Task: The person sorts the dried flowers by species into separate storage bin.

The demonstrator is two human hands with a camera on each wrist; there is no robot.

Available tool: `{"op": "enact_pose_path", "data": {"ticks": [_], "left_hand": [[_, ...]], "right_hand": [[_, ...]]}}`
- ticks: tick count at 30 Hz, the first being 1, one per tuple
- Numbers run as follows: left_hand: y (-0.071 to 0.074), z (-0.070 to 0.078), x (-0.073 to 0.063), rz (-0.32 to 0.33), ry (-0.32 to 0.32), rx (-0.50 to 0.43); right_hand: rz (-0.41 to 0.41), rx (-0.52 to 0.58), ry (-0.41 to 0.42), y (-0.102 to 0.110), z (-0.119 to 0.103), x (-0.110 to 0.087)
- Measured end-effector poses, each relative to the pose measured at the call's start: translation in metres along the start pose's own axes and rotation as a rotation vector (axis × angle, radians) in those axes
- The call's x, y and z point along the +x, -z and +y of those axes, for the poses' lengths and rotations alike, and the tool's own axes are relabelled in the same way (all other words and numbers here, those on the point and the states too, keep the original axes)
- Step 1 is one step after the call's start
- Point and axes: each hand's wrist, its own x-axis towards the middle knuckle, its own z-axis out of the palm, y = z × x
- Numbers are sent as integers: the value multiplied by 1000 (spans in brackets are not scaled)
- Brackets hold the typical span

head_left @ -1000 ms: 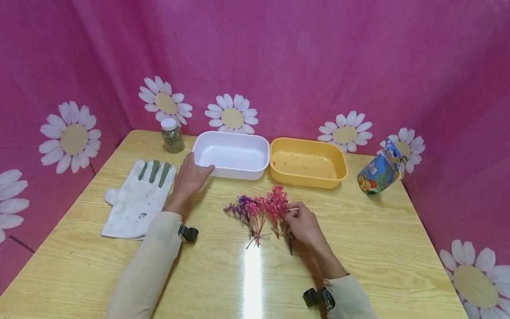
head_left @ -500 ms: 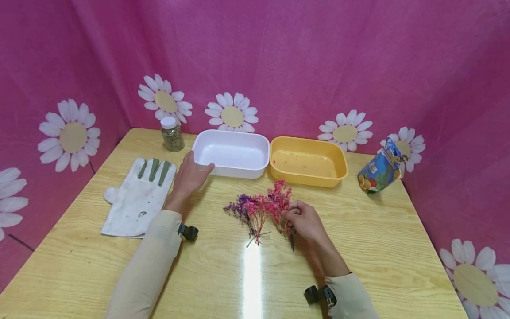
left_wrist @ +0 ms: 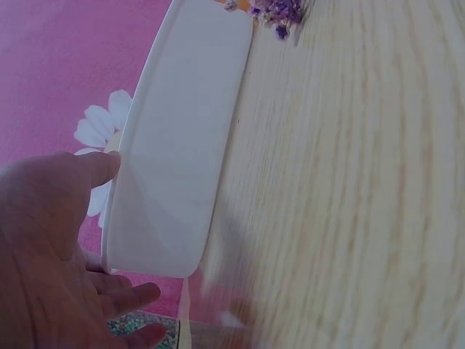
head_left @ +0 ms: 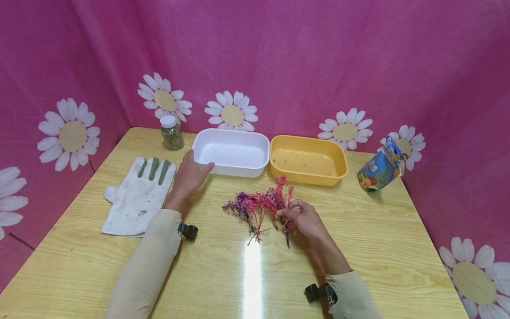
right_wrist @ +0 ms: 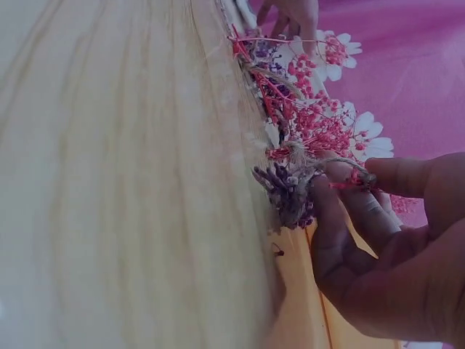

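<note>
Dried flowers (head_left: pixel 259 206), mid-table (head_left: pixel 207 274), near side of white tub (head_left: pixel 235 171): probably light, brittle, best held by stems (head_left: pixel 256 225), which right hand (head_left: pixel 307 221) pinches; left hand (head_left: pixel 190 173), fingers loosely spread, touches tub's left end.

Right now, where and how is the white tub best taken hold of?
Probably grip the white tub by the rim at its left end, coming from the left, where the left hand is. The tub sits upright with its rim exposed there, while the yellow tub crowds its right end and the pink curtain hangs close behind.
</note>
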Motion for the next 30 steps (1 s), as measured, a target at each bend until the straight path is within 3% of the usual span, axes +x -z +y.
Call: {"op": "enact_pose_path", "data": {"ticks": [6, 18, 24, 30], "left_hand": [[2, -1, 0, 3, 6, 1], [4, -4, 1, 9, -6, 1], [1, -6, 2, 10, -4, -17], [1, -5, 1, 8, -24, -21]], "right_hand": [[24, -60, 32, 1, -1, 3], [23, 129, 28, -1, -8, 7], [26, 75, 130, 5, -23, 11], [-71, 157, 126, 14, -38, 18]]}}
